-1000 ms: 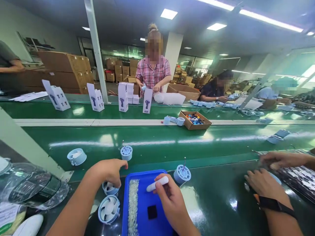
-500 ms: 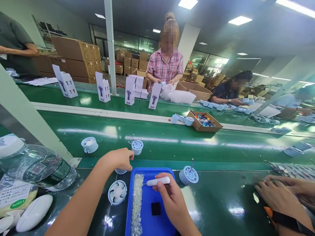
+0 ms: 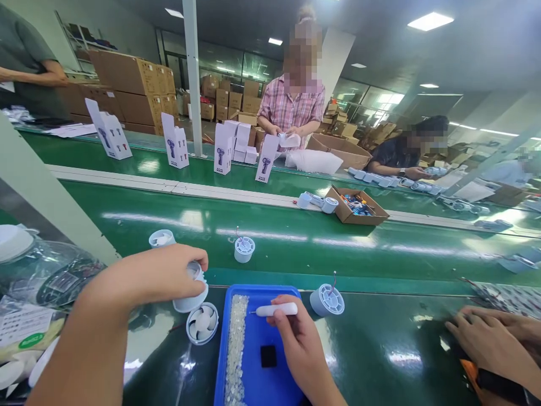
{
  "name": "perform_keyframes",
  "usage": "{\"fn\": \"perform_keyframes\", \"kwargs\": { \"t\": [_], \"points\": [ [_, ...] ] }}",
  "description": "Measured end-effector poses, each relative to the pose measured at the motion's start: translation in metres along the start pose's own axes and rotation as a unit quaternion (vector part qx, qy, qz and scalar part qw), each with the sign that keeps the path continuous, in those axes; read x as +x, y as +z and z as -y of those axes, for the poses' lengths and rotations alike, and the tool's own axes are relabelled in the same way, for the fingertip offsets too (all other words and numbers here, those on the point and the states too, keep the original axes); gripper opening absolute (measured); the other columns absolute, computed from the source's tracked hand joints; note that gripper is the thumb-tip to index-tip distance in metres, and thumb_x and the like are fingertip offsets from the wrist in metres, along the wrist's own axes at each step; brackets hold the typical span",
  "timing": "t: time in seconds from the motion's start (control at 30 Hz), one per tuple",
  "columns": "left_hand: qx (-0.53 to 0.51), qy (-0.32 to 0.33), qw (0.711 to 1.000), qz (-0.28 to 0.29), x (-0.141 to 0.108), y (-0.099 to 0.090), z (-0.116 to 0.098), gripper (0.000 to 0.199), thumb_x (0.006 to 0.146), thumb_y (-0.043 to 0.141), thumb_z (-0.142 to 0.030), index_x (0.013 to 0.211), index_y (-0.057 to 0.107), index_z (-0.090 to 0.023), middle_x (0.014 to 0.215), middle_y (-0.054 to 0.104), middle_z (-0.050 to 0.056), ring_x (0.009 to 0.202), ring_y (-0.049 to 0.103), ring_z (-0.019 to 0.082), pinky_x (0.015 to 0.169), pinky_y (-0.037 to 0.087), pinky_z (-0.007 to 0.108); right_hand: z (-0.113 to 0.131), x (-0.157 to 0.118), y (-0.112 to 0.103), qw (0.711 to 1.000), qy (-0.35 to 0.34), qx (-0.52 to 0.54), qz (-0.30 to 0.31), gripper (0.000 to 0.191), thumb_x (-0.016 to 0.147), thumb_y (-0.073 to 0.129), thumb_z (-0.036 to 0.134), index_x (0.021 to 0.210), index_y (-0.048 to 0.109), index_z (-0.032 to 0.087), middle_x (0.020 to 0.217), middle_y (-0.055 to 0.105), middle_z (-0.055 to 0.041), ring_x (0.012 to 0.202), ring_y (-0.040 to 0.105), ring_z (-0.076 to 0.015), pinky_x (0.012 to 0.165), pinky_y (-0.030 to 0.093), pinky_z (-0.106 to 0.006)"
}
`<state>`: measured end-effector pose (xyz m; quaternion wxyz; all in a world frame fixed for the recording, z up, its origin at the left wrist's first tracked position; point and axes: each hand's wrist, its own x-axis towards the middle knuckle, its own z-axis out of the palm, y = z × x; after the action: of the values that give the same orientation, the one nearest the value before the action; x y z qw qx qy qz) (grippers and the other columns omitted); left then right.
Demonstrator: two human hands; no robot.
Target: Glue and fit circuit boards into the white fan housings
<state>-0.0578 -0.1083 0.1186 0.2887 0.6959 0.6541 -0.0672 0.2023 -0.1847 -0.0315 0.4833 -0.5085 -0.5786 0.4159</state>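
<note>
Apparently mid-job, my right fingers grip a white pen-like tool, my left fingers a fan housing; beside these, another fan lies untouched.

The tray holds pellets along its left wall. Right of the tray stands a fan housing; left, an impeller.

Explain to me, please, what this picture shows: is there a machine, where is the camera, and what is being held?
No machine grips here: a person uses two bare hands, seen from a camera on their head. The right hand holds a white pen-like tool over a blue tray, where small clear pieces and a black square lie. The left hand grasps a light-blue round part. Near it lies a white-bladed fan part. The hands at far right are a co-worker's.
</note>
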Motion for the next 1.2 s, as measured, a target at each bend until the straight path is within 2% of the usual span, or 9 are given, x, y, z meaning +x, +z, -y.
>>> {"fn": "perform_keyframes", "kwargs": {
  "t": [0.17, 0.3, 0.57, 0.73, 0.87, 0.97, 1.07, 1.13, 1.2],
  "points": [
    [-0.039, -0.004, 0.997, -0.067, -0.016, -0.008, 0.007, 0.041, 0.072, 0.056, -0.057, 0.103, 0.065, -0.033, 0.099, 0.069, 0.003, 0.066, 0.064, 0.024, 0.055, 0.043, 0.032, -0.002, -0.002, -0.001, 1.0, 0.002, -0.015, 0.009, 0.025, 0.093, 0.047, 0.043, 0.1, 0.057, 0.021, 0.089, 0.061, -0.0038, 0.076, 0.062, -0.0161, 0.07, 0.051, -0.028],
    [-0.054, 0.063, 0.987, -0.139, -0.023, -0.015, 0.001, 0.043, 0.075, 0.056, -0.061, 0.108, 0.063, -0.034, 0.099, 0.069, 0.001, 0.071, 0.062, 0.023, 0.057, 0.045, 0.029, -0.003, -0.002, 0.0, 0.999, -0.019, -0.041, -0.018, 0.022, 0.093, 0.049, 0.041, 0.096, 0.057, 0.02, 0.085, 0.06, -0.003, 0.073, 0.06, -0.0157, 0.068, 0.05, -0.027],
    [-0.224, 0.131, 0.931, -0.257, -0.005, -0.016, -0.012, 0.044, 0.073, 0.065, -0.057, 0.108, 0.059, -0.031, 0.107, 0.065, 0.002, 0.086, 0.062, 0.023, 0.066, 0.048, 0.03, -0.005, -0.004, 0.0, 0.998, -0.021, -0.051, 0.007, 0.022, 0.094, 0.048, 0.04, 0.096, 0.057, 0.021, 0.087, 0.06, -0.0031, 0.075, 0.061, -0.0157, 0.069, 0.05, -0.028],
    [-0.404, 0.174, 0.851, -0.288, 0.011, -0.01, -0.021, 0.044, 0.068, 0.075, -0.042, 0.102, 0.051, -0.026, 0.107, 0.057, 0.003, 0.091, 0.061, 0.021, 0.065, 0.049, 0.027, 0.002, -0.004, 0.002, 0.993, -0.057, -0.106, 0.022, 0.017, 0.095, 0.045, 0.036, 0.092, 0.053, 0.021, 0.079, 0.057, -0.0002, 0.069, 0.056, -0.0131, 0.064, 0.047, -0.024],
    [-0.546, 0.201, 0.77, -0.26, 0.027, -0.002, -0.028, 0.037, 0.068, 0.077, -0.037, 0.085, 0.047, -0.022, 0.082, 0.055, -0.003, 0.074, 0.057, 0.014, 0.058, 0.044, 0.022, 0.014, 0.002, -0.005, 0.969, -0.148, -0.191, 0.047, 0.012, 0.094, 0.047, 0.028, 0.084, 0.052, 0.022, 0.076, 0.056, 0.0008, 0.067, 0.054, -0.0123, 0.063, 0.045, -0.022],
    [-0.658, 0.216, 0.69, -0.209, 0.039, 0.003, -0.035, 0.024, 0.073, 0.072, -0.033, 0.076, 0.053, -0.018, 0.077, 0.055, -0.002, 0.071, 0.055, 0.013, 0.058, 0.048, 0.023, 0.015, -0.006, -0.018, 0.969, -0.157, -0.18, -0.06, 0.008, 0.094, 0.048, 0.029, 0.092, 0.054, 0.023, 0.081, 0.059, -0.0002, 0.071, 0.056, -0.0128, 0.064, 0.045, -0.021],
    [-0.746, 0.201, 0.615, -0.161, 0.05, 0.007, -0.042, 0.011, 0.079, 0.062, -0.025, 0.083, 0.063, -0.014, 0.089, 0.064, 0.005, 0.077, 0.06, 0.016, 0.063, 0.054, 0.028, 0.011, -0.03, -0.029, 0.971, -0.093, -0.137, -0.174, 0.016, 0.095, 0.047, 0.039, 0.096, 0.053, 0.024, 0.077, 0.056, 0.0023, 0.065, 0.052, -0.0117, 0.061, 0.042, -0.021],
    [-0.78, 0.179, 0.581, -0.147, 0.055, 0.009, -0.046, 0.011, 0.082, 0.058, -0.021, 0.083, 0.065, -0.013, 0.088, 0.065, 0.006, 0.075, 0.061, 0.016, 0.061, 0.055, 0.027, 0.009, -0.047, -0.03, 0.967, -0.035, -0.115, -0.222, 0.024, 0.094, 0.045, 0.047, 0.096, 0.052, 0.024, 0.078, 0.054, 0.0027, 0.067, 0.049, -0.0122, 0.063, 0.04, -0.022],
    [-0.795, 0.159, 0.565, -0.153, 0.058, 0.011, -0.048, 0.011, 0.083, 0.058, -0.02, 0.077, 0.064, -0.013, 0.081, 0.064, 0.005, 0.071, 0.06, 0.014, 0.06, 0.055, 0.025, 0.009, -0.059, -0.028, 0.963, 0.001, -0.103, -0.247, 0.029, 0.093, 0.045, 0.053, 0.095, 0.052, 0.024, 0.081, 0.052, 0.002, 0.071, 0.047, -0.0131, 0.066, 0.038, -0.024]
  ]
}}
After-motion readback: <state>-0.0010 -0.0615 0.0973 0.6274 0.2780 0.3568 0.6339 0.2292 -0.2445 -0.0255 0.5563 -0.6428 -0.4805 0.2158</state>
